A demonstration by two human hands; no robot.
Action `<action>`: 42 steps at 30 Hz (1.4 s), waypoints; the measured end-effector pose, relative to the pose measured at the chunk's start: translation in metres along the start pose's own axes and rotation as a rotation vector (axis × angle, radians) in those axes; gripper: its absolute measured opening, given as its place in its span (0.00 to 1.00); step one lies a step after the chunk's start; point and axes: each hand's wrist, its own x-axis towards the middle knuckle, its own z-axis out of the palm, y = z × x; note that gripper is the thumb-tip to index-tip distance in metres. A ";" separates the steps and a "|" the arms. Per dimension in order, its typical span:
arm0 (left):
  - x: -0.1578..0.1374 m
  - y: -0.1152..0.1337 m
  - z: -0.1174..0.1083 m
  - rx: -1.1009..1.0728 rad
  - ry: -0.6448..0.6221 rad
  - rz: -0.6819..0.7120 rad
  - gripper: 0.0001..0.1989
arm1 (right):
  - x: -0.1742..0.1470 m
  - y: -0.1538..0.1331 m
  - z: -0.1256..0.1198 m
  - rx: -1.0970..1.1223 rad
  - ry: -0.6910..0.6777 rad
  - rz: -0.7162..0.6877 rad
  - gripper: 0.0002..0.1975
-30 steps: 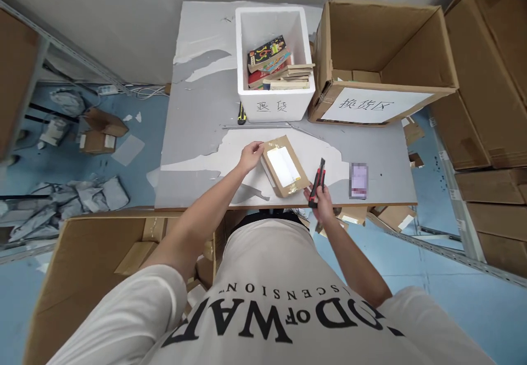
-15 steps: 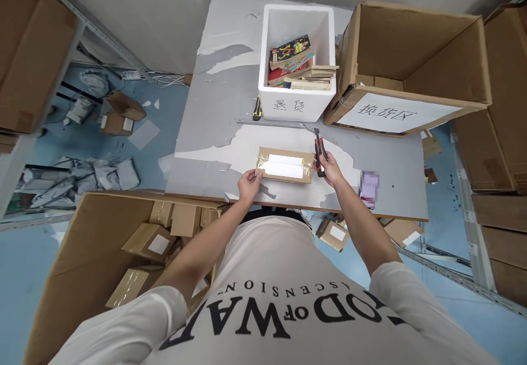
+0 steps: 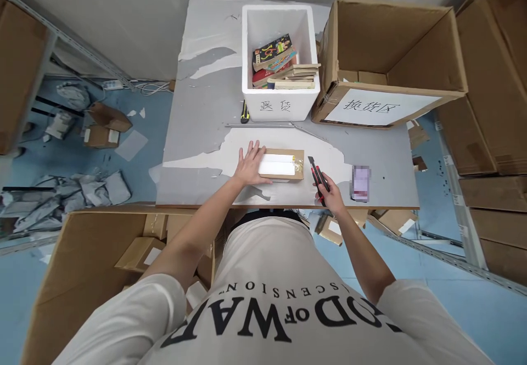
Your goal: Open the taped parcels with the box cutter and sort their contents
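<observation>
A small taped cardboard box [image 3: 300,166] with a white label lies on the table near its front edge. My left hand [image 3: 249,166] rests over the box's left end, fingers spread and pressing on it. In my right hand [image 3: 330,192] is a red and black utility knife [image 3: 317,177], its blade end pointing up and to the left. The knife is just right of the box and apart from it. My right fingers are wrapped round its handle.
Behind the box stands a white foam box [image 3: 280,105] of books, beside a large open cardboard box [image 3: 395,52]. A yellow and black utility knife [image 3: 245,113] lies by the foam box. A blurred phone-like object [image 3: 361,183] is at right. A big carton [image 3: 90,255] of parcels stands front left.
My left hand has gone from gripping the box's corner to lying spread over its left end. My right hand has left the box's right end, and the knife now tilts left with its blade end showing.
</observation>
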 end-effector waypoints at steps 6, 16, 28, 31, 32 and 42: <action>0.009 -0.011 0.015 -0.047 0.020 0.083 0.61 | -0.005 -0.003 0.008 0.040 -0.050 0.029 0.42; 0.004 -0.010 0.026 -0.211 0.160 0.098 0.58 | -0.012 -0.016 -0.018 -0.027 -0.207 0.091 0.39; 0.004 -0.012 0.027 -0.184 0.141 0.100 0.59 | -0.043 0.004 -0.038 -0.159 -0.066 0.053 0.39; 0.002 -0.010 0.024 -0.132 0.099 0.077 0.58 | -0.028 0.021 -0.042 -0.407 0.233 -0.014 0.39; 0.001 -0.009 0.023 -0.109 0.088 0.064 0.55 | -0.019 0.027 -0.041 -0.523 0.317 -0.017 0.37; -0.029 0.020 0.032 -0.004 0.120 0.153 0.25 | 0.035 0.081 0.002 -1.037 0.435 0.024 0.30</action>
